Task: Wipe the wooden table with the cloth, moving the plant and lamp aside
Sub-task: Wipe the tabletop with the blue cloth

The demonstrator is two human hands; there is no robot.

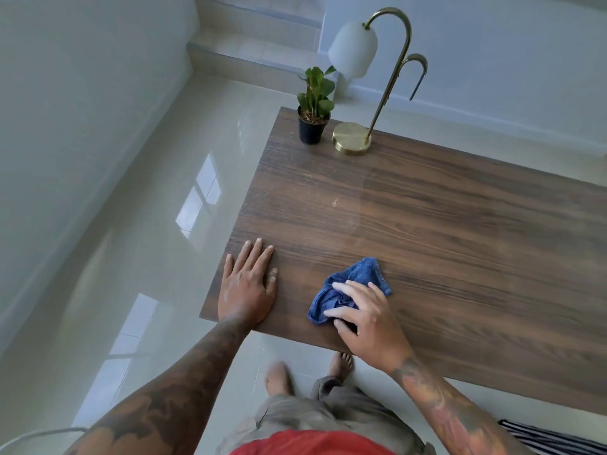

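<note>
Matt wood table point(427, 224), terry cloth point(348, 287), glossy brass lamp point(351, 139).

Home interior, glossy pale tiled floor point(138, 224), tiled steps point(249, 50) at 12 o'clock, brass lamp point(353, 137) and potted plant point(312, 110) on wooden surface point(427, 224), bare feet point(279, 376)

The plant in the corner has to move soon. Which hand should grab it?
Probably the left hand. It lies flat and empty on the table, on the plant's side. The right hand is busy pressing the blue cloth.

Head view looks steeply down at table point(427, 224).
</note>
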